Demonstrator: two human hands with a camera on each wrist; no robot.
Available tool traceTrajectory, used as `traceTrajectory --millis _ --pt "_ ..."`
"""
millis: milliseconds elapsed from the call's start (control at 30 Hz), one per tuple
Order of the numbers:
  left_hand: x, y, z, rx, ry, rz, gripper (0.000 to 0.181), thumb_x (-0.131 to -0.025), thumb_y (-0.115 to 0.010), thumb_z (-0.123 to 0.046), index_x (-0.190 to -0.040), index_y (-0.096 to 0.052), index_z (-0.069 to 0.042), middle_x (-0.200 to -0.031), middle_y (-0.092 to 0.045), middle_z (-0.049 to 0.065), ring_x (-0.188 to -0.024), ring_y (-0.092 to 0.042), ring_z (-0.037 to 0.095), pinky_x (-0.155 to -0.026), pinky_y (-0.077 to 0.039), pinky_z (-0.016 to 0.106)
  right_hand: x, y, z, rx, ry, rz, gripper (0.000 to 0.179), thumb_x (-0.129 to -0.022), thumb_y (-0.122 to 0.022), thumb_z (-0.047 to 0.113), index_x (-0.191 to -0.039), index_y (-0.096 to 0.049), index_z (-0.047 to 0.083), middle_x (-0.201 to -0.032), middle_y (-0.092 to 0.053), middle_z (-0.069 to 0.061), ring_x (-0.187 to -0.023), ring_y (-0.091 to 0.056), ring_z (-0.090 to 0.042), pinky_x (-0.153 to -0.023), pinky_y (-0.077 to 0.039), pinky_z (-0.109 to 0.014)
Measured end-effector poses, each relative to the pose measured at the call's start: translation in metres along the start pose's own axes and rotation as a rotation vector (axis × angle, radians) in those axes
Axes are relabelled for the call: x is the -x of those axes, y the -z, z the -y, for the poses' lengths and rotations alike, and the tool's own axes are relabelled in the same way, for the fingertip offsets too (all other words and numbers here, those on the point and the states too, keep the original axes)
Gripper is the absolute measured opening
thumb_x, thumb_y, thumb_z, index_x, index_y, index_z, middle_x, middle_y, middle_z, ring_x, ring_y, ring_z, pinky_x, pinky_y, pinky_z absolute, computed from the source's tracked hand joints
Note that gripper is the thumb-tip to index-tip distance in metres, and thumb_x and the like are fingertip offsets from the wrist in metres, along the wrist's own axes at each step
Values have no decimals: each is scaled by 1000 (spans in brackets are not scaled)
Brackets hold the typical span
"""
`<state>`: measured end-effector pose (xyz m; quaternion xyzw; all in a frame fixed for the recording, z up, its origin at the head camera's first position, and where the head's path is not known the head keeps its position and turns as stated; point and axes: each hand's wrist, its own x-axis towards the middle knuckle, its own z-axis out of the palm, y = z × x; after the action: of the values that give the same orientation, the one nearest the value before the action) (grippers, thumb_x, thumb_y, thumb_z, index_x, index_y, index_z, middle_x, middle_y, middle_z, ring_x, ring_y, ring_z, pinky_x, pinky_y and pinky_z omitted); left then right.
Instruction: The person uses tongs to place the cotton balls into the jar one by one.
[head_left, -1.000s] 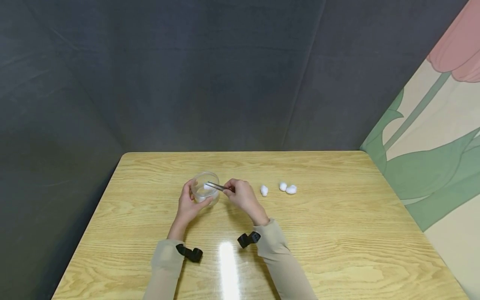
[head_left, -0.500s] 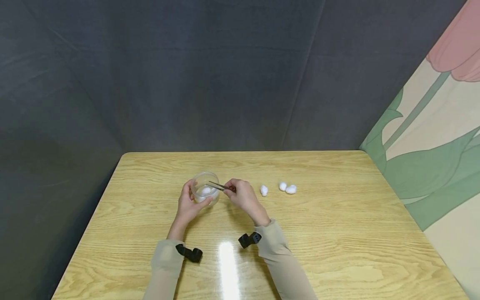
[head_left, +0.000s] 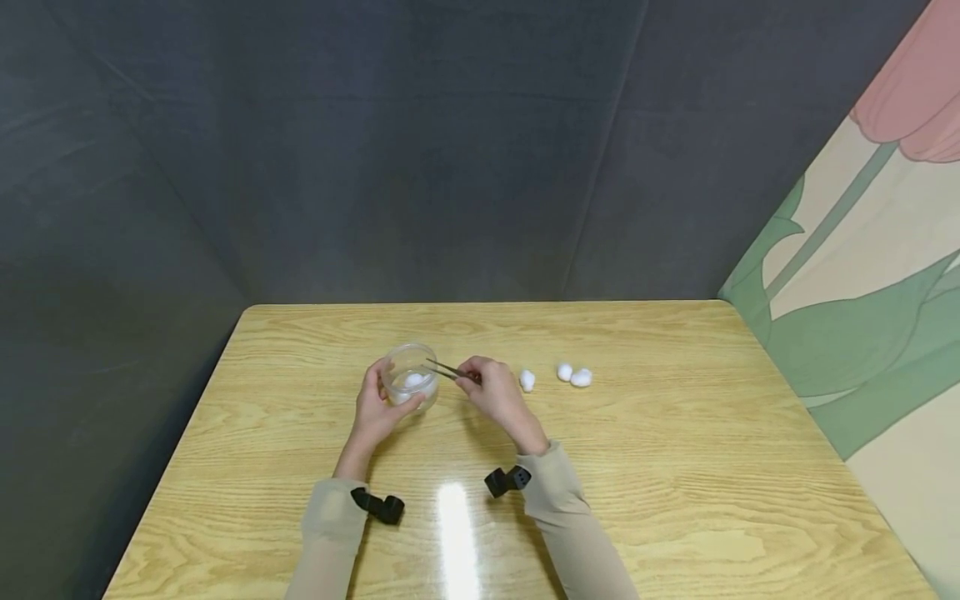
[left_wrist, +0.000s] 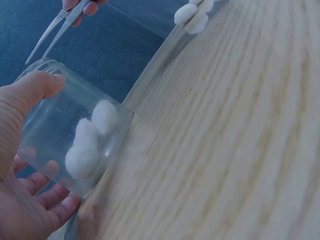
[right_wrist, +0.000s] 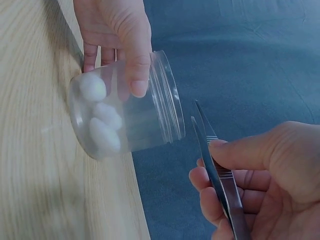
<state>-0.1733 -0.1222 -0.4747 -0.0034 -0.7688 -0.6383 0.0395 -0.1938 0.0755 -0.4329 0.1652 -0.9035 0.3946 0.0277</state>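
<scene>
My left hand (head_left: 377, 414) grips a clear plastic jar (right_wrist: 145, 120) around its side, thumb near the threaded rim. The jar stands lidless on the wooden table, and several white cotton balls (left_wrist: 82, 161) lie at its bottom. In my right hand (head_left: 497, 397) I pinch a pair of metal tweezers (right_wrist: 214, 167) between thumb and fingers. Their tips are apart with nothing between them, just outside the jar's mouth in the right wrist view. In the head view the tips overlap the right side of the jar's rim.
To the right of my right hand lies a single cotton ball (head_left: 527, 381). Farther right, two more cotton balls (head_left: 573, 375) sit side by side on the wooden table (head_left: 675, 467). A dark curtain (head_left: 450, 167) hangs behind the table, and a floral-patterned panel (head_left: 862, 333) stands at right.
The cotton ball between the tweezers was let go and dropped into the jar. My right hand has moved back to the right with the tweezers. The left hand and jar have stayed put.
</scene>
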Motion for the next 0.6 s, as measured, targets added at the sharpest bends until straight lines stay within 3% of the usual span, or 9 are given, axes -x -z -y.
traceTrajectory --millis 600 --pt "0 0 0 4 5 -1 80 -75 -76 0 -138 -29 7 -138 -35 28 -126 -34 41 -102 -32 51 6 10 -6 5 -11 -39 4 -86 -67 6 -88 -68 2 -79 -66 -7 -65 -54 -13 -57 -46 -25"
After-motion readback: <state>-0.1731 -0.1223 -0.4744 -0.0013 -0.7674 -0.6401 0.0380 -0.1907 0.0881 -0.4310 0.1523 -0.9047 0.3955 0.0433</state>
